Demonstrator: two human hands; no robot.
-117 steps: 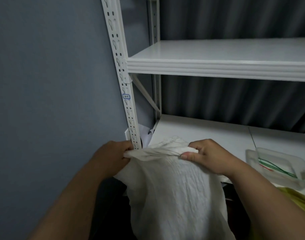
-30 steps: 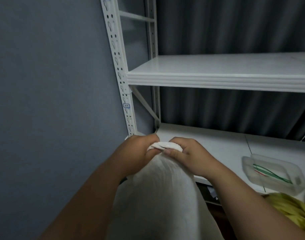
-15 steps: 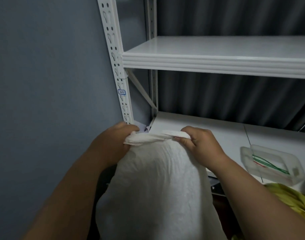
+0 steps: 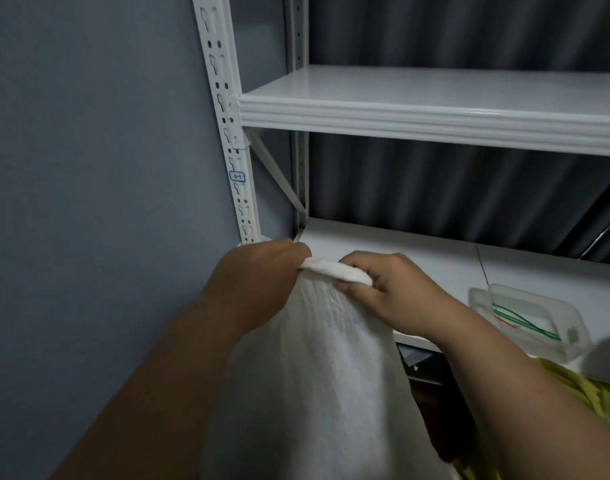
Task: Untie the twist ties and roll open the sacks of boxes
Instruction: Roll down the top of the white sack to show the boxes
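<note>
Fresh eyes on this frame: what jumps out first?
First the white sack, centre bottom, with its rolled top edge gripped by the left hand and the right hand. Behind them is a white metal shelving unit against a dark curtain. At right on the lower shelf sits a clear plastic tray holding green and red twist ties.

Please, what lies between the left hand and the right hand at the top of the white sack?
In the head view, only the sack's rolled rim spans between the left hand and right hand; both hands grip it.
</note>
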